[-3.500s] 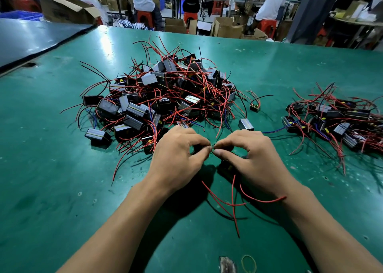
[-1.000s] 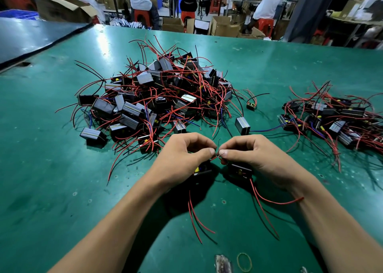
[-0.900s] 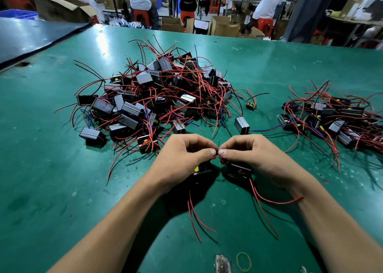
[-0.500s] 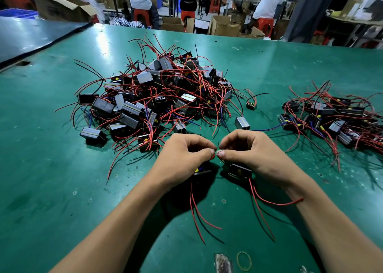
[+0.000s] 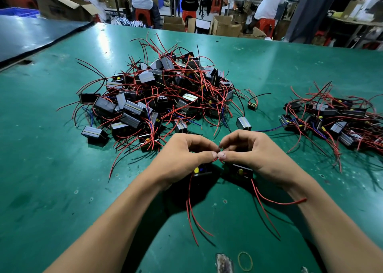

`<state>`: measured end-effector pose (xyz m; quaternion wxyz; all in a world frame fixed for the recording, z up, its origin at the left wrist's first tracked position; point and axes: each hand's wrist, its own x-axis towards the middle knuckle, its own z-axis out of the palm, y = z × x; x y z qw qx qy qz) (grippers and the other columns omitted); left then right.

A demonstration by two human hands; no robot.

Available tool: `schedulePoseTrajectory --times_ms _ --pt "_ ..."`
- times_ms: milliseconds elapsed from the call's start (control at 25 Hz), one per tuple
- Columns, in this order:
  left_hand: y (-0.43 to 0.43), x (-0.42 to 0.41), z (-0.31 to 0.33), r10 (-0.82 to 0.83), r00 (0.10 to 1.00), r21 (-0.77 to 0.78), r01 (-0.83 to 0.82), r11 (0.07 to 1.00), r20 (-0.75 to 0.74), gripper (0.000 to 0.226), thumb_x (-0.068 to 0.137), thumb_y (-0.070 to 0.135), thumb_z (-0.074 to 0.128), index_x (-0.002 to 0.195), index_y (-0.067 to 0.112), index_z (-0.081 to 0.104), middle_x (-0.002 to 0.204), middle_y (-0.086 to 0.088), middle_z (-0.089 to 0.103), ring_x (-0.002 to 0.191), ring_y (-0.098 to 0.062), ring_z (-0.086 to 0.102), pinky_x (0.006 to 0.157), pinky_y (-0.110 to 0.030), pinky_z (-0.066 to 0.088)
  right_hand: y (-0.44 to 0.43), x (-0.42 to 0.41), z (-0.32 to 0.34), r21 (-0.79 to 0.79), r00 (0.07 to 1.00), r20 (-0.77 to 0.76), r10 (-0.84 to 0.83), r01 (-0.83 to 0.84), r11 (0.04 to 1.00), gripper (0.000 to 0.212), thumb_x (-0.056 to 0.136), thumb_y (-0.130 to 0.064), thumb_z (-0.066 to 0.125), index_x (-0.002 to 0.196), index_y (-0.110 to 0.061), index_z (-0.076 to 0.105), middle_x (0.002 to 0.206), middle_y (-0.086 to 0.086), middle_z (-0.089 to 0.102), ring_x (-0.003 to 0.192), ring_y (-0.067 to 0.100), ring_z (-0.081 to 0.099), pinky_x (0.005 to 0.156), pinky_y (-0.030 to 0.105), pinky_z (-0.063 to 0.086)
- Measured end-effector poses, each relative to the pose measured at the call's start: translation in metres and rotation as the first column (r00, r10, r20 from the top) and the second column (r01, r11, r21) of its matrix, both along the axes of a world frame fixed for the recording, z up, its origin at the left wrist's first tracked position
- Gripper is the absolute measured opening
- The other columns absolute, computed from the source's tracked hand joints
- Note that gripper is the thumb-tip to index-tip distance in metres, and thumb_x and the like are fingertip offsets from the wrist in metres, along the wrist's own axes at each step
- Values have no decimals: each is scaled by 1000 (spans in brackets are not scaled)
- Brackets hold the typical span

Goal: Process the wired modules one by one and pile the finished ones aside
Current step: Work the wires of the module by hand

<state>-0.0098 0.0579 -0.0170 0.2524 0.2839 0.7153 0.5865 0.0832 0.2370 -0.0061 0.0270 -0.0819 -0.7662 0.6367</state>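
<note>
Two-handed, just in front of the big heap point(image 5: 161, 94): trails red leads point(image 5: 191, 214) nearest, pinches the wire ends point(image 5: 220, 156) between curled thumb and forefinger of left hand point(image 5: 182, 160) and right hand point(image 5: 256, 156), fingertips meeting, with left module point(image 5: 202, 170) and right module point(image 5: 241, 171) under the palms. Has the smaller pile point(image 5: 335, 117) well right of the heap.

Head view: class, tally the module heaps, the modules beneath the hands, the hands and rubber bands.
Heaps of black red-wired modules: 2, large heap, small heap
Black modules beneath hands: 2, left module, right module
Hands: 2, left hand, right hand
Yellow rubber band: 1
Total: 7
</note>
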Motion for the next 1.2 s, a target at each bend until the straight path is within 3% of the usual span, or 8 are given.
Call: schedulePoseTrajectory --times_ms 160,440,720,800,880,960,1080,1200 --pt "0 1 1 -6 998 44 4 999 58 8 83 8 74 83 16 78 76 1 74 71 -7 63 73 -19 50 -1 0 1 -18 999 -29 19 -19 1000 20 67 -22 84 84 -17 73 76 5 71 68 11 64 62 17 51" --pt "0 0 0 7 999 20 -7 1000 40 2 84 14 76 83 16 78 73 3 73 68 -7 60 69 -18 46 0 2 0 29 997 -68 30 -28 999 15 71 -23 83 82 -17 74 77 5 73 69 13 66 63 19 52" --pt "4 7 0 28 998 32 -30 999 60 13 90 16 68 79 14 73 71 -1 64 68 -16 54 71 -33 44 -1 3 2 55 993 -121 12 -5 998 10 75 -18 80 83 -13 76 76 2 74 69 8 64 66 16 50" --pt "7 7 0 46 998 20 -47 999 49 13 92 17 65 81 12 71 73 -4 61 69 -16 52 70 -33 43 -3 4 4 184 985 -175 -1 34 982 5 80 -12 79 82 -16 78 76 -1 75 68 4 63 67 14 50" --pt "8 8 0 57 997 4 -58 998 53 14 94 17 63 83 10 70 75 -6 58 69 -16 50 67 -30 45 -5 4 4 409 960 -278 15 104 907 10 81 -8 79 83 -18 79 74 -7 75 66 -2 62 67 12 49" --pt "8 7 1 60 996 -6 -60 998 68 15 94 15 62 81 12 69 73 -4 58 67 -15 50 63 -25 46 -10 4 5 538 921 -386 58 174 825 8 81 -8 80 86 -15 79 74 -11 74 66 -2 64 65 12 48" --pt "4 3 2 22 998 -25 -20 999 53 17 94 15 63 78 17 69 69 2 58 65 -13 49 65 -25 41 -11 1 3 609 883 -458 98 232 758 11 82 -18 80 91 -12 78 81 -7 73 66 7 63 64 21 50" --pt "1 1 3 -22 999 -36 24 999 38 18 93 19 64 75 19 69 65 6 57 62 -12 46 62 -25 38 -9 1 4 623 900 -420 117 192 758 19 82 -30 76 94 -16 79 83 -8 71 66 12 62 65 18 47"
